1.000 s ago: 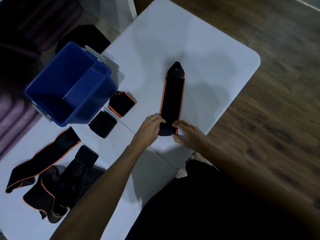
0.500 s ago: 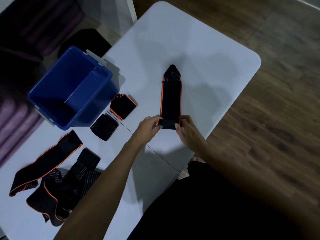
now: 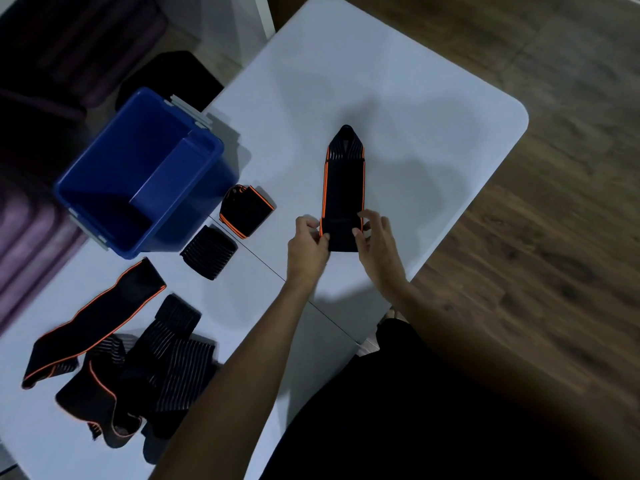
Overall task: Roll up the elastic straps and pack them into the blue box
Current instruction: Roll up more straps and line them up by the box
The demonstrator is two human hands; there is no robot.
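One blue box (image 3: 138,174), two rolled straps (image 3: 246,210) (image 3: 209,252), four unrolled.

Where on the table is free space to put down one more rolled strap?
Free: table beyond the flat strap, toward the far edge. Crowded: two rolled straps by the blue box; loose straps piled near left.

Route to the blue box (image 3: 104,188) partly obstructed — two rolled straps (image 3: 228,230) lie just beside it; bare table (image 3: 433,133) beyond.
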